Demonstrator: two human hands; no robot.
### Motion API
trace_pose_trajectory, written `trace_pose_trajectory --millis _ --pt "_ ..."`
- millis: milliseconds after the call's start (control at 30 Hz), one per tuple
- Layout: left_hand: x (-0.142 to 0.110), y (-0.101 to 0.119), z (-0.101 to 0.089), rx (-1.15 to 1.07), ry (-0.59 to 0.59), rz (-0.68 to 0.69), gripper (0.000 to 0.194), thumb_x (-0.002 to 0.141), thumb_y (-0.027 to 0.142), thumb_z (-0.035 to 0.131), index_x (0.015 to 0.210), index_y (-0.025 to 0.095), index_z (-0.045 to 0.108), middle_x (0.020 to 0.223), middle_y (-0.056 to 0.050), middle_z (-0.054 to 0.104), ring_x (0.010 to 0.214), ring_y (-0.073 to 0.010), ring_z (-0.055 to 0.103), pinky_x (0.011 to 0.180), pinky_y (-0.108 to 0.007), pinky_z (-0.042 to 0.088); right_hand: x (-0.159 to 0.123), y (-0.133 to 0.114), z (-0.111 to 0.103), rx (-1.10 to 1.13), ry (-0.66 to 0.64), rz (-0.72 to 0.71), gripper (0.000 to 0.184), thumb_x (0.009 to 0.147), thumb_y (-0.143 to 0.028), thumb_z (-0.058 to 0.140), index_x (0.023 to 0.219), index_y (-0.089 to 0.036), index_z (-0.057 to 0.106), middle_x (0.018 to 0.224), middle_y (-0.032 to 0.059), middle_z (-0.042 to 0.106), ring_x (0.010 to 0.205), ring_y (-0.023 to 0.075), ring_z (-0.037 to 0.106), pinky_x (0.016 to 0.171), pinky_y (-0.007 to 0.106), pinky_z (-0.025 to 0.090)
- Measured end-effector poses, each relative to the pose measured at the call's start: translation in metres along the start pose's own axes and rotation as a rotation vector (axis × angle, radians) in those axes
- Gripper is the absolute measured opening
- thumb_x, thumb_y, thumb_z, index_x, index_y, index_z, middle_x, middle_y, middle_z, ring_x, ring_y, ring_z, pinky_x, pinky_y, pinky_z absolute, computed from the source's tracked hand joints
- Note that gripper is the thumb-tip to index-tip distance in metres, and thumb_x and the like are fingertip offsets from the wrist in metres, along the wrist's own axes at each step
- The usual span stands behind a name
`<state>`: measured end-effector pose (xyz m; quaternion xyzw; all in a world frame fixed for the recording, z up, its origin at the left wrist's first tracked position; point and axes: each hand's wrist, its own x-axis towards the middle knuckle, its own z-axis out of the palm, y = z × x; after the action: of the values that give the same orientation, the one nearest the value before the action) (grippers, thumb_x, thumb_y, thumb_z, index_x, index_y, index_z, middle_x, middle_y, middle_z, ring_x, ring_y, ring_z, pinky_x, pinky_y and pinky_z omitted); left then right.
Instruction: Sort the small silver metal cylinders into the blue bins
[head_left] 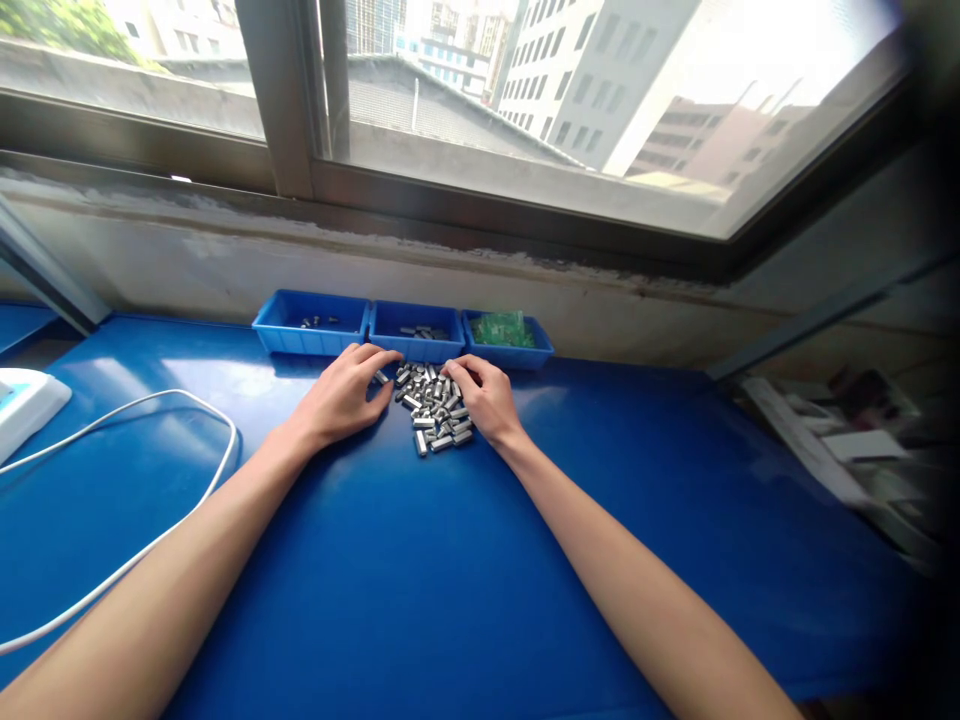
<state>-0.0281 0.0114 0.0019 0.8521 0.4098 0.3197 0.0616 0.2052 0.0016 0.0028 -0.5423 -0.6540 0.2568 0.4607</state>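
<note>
A pile of short metal hex standoffs (431,405) lies on the blue table, mixed with smaller metal pieces. My left hand (349,395) rests at the left side of the pile. Its thumb and forefinger are apart, and a loose metal piece (381,377) shows in the gap between them. At the pile's upper right is my right hand (486,395), fingers bent and tips brought together against the pieces. What those fingertips hold, if anything, is hidden.
Behind the pile stand three blue bins: the left bin (311,342) and middle bin (420,350) have metal parts, the right bin (514,357) green circuit boards. A white cable (225,440) runs from a white device (26,410) at left. Clutter (862,445) sits at far right.
</note>
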Motion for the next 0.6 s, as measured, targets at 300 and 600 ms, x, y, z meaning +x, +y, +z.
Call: trace_pose_trajectory --millis 300,600 --pt "0.002 -0.009 0.007 0.023 -0.034 0.097 0.025 0.096 0.029 0.054 0.107 0.019 0.075 0.105 -0.011 0.075 0.099 -0.0278 0.058 0.092 -0.044 0.051 0.001 0.0 0.001 -0.008 0.005 -0.003 0.033 0.09 -0.049 0.057 0.079 -0.022 0.072 0.086 0.0028 0.074 0.088 0.0219 0.065 0.083 0.032 0.048" --pt "0.005 0.006 0.004 -0.187 0.181 -0.071 0.02 0.092 0.028 0.063 0.101 0.017 0.077 0.098 -0.007 0.076 0.084 -0.0202 0.064 0.08 -0.033 0.053 0.0 -0.002 0.0 0.025 0.002 -0.005 0.032 0.091 -0.047 0.057 0.078 -0.021 0.071 0.082 0.0021 0.072 0.084 0.0206 0.064 0.084 0.031 0.047"
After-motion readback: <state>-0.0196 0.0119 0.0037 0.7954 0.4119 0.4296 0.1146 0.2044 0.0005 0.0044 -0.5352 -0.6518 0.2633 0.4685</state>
